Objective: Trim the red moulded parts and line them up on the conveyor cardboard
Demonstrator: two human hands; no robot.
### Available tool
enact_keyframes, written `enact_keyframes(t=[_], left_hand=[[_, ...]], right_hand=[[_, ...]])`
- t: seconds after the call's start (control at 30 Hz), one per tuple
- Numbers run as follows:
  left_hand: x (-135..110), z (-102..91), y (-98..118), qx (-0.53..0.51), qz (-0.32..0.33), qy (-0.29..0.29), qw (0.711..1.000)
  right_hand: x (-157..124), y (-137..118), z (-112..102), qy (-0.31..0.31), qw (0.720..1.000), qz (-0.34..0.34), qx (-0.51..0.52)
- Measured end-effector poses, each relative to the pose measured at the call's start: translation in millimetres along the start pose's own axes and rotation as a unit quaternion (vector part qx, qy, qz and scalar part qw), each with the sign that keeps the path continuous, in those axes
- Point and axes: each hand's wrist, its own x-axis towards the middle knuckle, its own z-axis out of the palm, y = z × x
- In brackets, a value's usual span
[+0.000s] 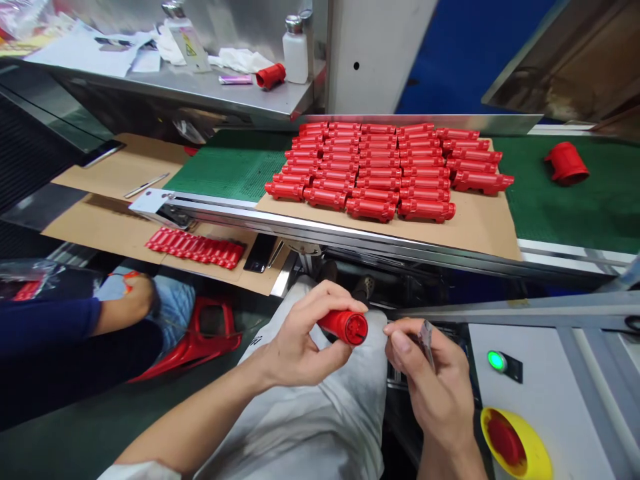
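My left hand [305, 340] is wrapped round a red plastic tube [350, 327], whose round open end faces me and shows small dark parts inside. Just to the right of it, my right hand [430, 380] pinches a thin metal tool [427, 341]; its exact kind is hard to make out, as the fingers cover much of it. The tool and the tube are apart. Both hands are above my lap, in front of the bench. Rows of similar red tubes [379, 181] lie on a cardboard sheet [480, 233] on the green belt.
Red parts [195, 248], a phone [260, 253] and tweezers-like tools lie at left. A co-worker's hand [135, 297] is near a red stool [215, 327]. White bottles [296, 53] stand on the steel shelf [200, 90]. At right are a green-lit button [497, 361] and yellow-ringed red button [530, 447].
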Motion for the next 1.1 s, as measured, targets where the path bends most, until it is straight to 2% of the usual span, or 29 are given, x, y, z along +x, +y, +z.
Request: enact_keyframes(t=[0.27,0.43,0.57,0.87,1.0,1.1], left_hand=[[1,0.7,5,-0.006,0.050,-0.010,0.999],[-1,-4.0,7,0.027,0.057,-0.023,0.998],[-2,-9.6,10,0.065,0.043,-0.040,0.996],[-3,-18.5,13,0.127,0.049,-0.060,0.989],[1,-18.5,13,0.118,0.062,-0.044,0.990],[5,-17.1,16,0.076,0.064,-0.034,0.995]], right_hand=[[13,-37,14,-0.075,0.996,-0.039,-0.042],[20,-45,21,-0.121,0.991,-0.035,-0.054],[22,-44,23,-0.107,0.991,-0.036,-0.066],[22,-30,34,-0.066,0.993,-0.082,-0.044],[20,-30,39,-0.045,0.994,-0.103,-0.010],[16,-34,32,-0.053,0.993,-0.103,-0.026]])
